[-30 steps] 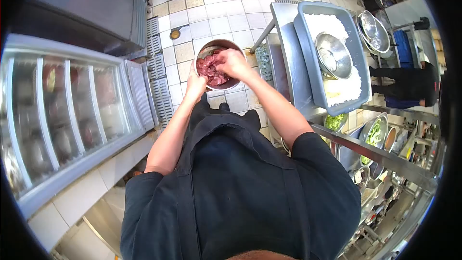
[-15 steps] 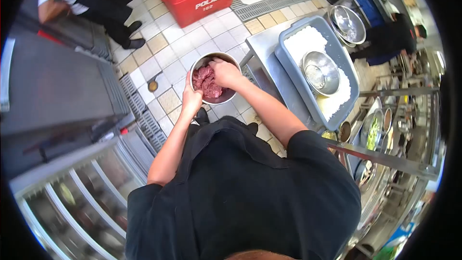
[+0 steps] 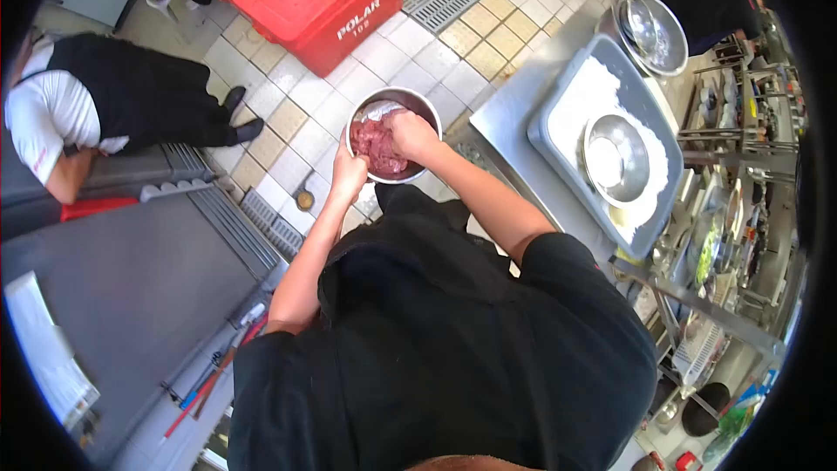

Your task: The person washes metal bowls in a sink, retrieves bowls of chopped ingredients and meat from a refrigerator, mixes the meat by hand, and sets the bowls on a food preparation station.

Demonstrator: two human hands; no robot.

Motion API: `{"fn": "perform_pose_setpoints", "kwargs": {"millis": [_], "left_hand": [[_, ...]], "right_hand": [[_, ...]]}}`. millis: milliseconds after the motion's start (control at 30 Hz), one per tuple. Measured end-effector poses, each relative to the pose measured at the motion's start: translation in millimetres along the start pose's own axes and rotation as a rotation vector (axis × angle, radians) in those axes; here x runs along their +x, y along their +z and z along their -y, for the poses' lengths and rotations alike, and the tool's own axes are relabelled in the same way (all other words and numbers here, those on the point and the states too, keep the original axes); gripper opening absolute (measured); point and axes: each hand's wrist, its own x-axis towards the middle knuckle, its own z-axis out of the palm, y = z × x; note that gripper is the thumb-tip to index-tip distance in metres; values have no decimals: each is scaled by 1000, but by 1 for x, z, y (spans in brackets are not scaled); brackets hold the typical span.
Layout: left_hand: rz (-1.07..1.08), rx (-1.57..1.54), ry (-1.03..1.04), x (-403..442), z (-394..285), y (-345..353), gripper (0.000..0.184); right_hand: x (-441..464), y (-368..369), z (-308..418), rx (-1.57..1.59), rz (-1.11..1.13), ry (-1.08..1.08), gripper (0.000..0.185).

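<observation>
A round metal pot (image 3: 432, 111) holds chunks of raw red meat (image 3: 376, 146). My left hand (image 3: 350, 173) grips the pot's near-left rim, with the thumb toward the inside. Reaching in from the right, my right hand (image 3: 413, 137) is down in the pot with its fingers curled into the meat. The fingertips are partly hidden by the meat. The pot is held in front of my dark apron, above the tiled floor.
On the steel table (image 3: 497, 118) at right sits a grey tub (image 3: 545, 135) of white powder with a metal bowl (image 3: 616, 157) in it. A red cooler (image 3: 314, 9) stands ahead. A person in a white shirt (image 3: 61, 113) leans on the grey counter (image 3: 157, 270) at left.
My viewpoint has shifted, bringing the person at left and the cooler more into view. My left hand still grips the pot, and my right hand is still in the meat, its fingers slightly shifted.
</observation>
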Motion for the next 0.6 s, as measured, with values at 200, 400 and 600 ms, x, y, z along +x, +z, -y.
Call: {"fn": "perform_pose_setpoints", "kwargs": {"millis": [200,400,600], "left_hand": [[133,104,93,100,-45,-34,38],[223,89,-75,152,-151,-7,55],[524,176,9,269,-173,36,57]], "right_hand": [[75,-3,2,203,117,33,27],[146,-59,1,82,-62,24,15],[195,-132,-37,146,75,329,23]]}}
